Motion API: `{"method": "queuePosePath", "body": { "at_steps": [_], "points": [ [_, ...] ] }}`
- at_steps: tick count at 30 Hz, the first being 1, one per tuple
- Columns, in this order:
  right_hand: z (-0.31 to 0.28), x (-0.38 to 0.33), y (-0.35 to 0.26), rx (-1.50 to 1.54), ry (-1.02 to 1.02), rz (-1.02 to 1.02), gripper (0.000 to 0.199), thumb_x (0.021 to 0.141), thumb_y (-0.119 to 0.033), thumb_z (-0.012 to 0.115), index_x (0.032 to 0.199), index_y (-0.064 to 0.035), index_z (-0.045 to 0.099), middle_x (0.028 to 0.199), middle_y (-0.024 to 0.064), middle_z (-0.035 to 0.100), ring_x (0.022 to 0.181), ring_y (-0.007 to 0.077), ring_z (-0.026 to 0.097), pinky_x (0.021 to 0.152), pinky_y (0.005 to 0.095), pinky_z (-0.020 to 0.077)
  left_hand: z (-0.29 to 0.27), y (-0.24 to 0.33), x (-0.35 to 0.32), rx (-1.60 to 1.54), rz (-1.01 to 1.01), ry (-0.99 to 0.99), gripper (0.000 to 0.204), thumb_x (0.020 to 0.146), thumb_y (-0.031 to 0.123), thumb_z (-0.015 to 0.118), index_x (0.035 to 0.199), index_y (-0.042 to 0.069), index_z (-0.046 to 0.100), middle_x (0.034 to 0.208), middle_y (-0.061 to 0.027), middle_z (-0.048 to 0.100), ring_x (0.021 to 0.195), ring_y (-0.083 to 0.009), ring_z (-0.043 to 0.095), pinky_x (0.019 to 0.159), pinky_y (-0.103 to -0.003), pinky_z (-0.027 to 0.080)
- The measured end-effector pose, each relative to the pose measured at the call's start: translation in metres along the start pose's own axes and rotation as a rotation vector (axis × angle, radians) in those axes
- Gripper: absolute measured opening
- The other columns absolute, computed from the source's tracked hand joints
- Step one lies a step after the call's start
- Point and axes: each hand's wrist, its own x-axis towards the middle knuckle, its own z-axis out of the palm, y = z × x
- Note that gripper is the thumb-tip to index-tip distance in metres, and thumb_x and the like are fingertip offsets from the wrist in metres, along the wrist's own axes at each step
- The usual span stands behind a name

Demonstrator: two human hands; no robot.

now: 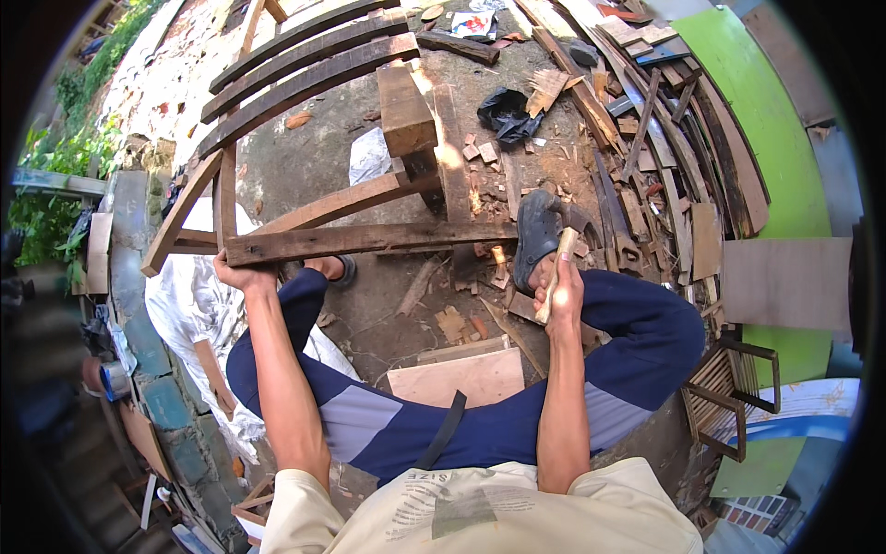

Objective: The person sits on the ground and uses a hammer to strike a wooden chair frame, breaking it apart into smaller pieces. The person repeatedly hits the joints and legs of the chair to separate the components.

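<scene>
The landmark here is the wooden frame (341,242), a rough assembly of dark, weathered rails lying on the dirt ground (314,157) in front of the seated person. Its near rail runs almost level across the view, and a short thick block (404,109) stands up from its far side.

The left hand (242,273) sits at the near rail's left end, fingers curled up and over the lower edge of the wood, closed on it; the fingertips are hidden behind the rail.

The right hand (559,288) is to the right of the frame, just past the near rail's right end, wrapped tight around a pale wooden handle (556,277). The handle's upper end disappears by the dark sandal (538,231) on the raised right foot, so what tool it belongs to cannot be made out.

Behind the frame, curved dark slats (305,57) lean together. Right of the frame lies a heap of scrap boards (646,157), with a green panel (757,102) beyond. Between the knees, nearer than the frame, a light plywood piece (460,377) is partly covered by the blue trousers (369,415).
</scene>
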Motion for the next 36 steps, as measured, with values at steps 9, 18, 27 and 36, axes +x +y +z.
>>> {"method": "queuePosePath", "body": {
  "at_steps": [9,18,27,36],
  "points": [
    [0.060,0.022,0.038,0.148,0.247,-0.003,0.031,0.105,-0.035,0.042,0.106,-0.0041,0.039,0.064,0.0030,0.043,0.042,0.0124,0.044,0.034,0.0285,0.0398,-0.031,-0.006,0.021,-0.024,0.056,-0.080,0.044,0.085,0.044,0.034,0.088,0.010,0.061,0.088,-0.0084,0.063,0.087,-0.0261,0.063,0.082,-0.047,0.051],
    [0.053,-0.004,0.067,-0.238,-0.125,0.201,0.035,0.101,-0.039,0.053,0.113,-0.0071,0.048,0.065,0.0013,0.046,0.044,0.0117,0.046,0.036,0.0287,0.0393,-0.029,0.004,0.016,0.079,0.090,0.095,0.054,0.085,0.048,0.030,0.103,0.006,0.061,0.101,-0.0136,0.062,0.096,-0.0302,0.062,0.086,-0.050,0.052],
    [0.090,0.002,0.080,-0.568,-0.235,-0.151,0.030,0.101,-0.034,0.052,0.106,-0.0051,0.043,0.062,0.0037,0.047,0.042,0.0132,0.046,0.034,0.0300,0.0393,-0.028,0.002,0.050,0.070,0.104,0.006,0.053,0.084,0.047,0.032,0.102,0.006,0.061,0.101,-0.0129,0.062,0.096,-0.0293,0.062,0.085,-0.049,0.051],
    [0.057,0.008,0.005,-0.102,0.017,0.040,0.029,0.102,-0.035,0.050,0.108,-0.0071,0.043,0.070,0.0012,0.046,0.048,0.0103,0.045,0.038,0.0270,0.0405,0.002,0.012,0.014,0.058,0.114,0.128,0.037,0.081,0.038,0.041,0.086,0.007,0.059,0.086,-0.0093,0.062,0.084,-0.0260,0.062,0.080,-0.044,0.051]
  ]
}}
